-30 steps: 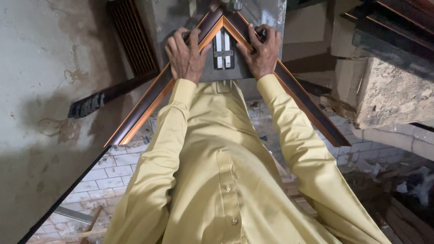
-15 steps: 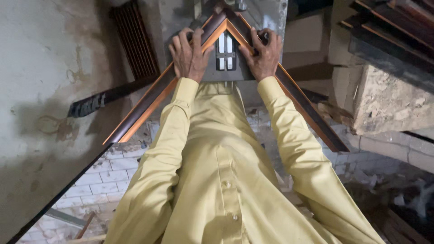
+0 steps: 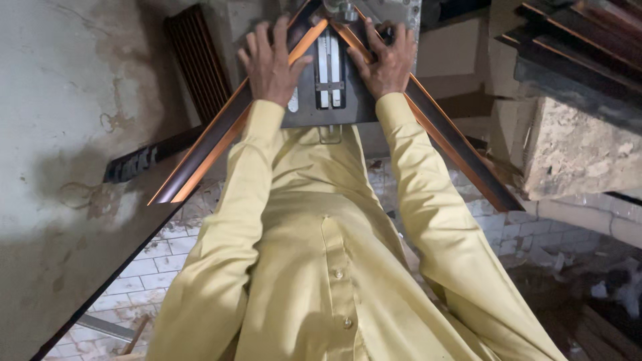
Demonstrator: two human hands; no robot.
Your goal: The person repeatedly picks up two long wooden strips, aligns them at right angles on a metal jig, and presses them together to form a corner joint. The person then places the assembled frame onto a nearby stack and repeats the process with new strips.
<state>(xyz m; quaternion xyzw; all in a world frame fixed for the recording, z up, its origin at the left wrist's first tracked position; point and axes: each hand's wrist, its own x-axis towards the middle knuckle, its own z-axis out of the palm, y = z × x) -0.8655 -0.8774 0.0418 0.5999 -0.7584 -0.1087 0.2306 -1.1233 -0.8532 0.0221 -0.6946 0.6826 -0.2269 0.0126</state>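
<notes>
Two brown frame mouldings with orange edges meet in a pointed corner at the top of the view. My left hand (image 3: pixel 271 63) presses flat on the left moulding (image 3: pixel 207 154), fingers spread. On the right moulding (image 3: pixel 461 160) my right hand (image 3: pixel 384 63) presses down close to the corner. Both pieces lie on the grey metal plate (image 3: pixel 331 100) of a joining machine, with slotted guides between my hands. A metal clamp head (image 3: pixel 341 10) sits right over the joint. My yellow sleeves and shirt fill the lower middle.
A stained pale worktop (image 3: pixel 67 134) runs along the left, with a dark patterned strip (image 3: pixel 140 160) on it and a ribbed dark panel (image 3: pixel 197 60) behind. Stacked dark mouldings (image 3: pixel 568 40) and a rough stone block (image 3: pixel 575 147) stand at the right. The tiled floor (image 3: pixel 167 247) lies below.
Both hands stay pressed on the mouldings at the corner. The view has tipped slightly, so the joint now sits higher in the frame, and my left fingers are spread wider.
</notes>
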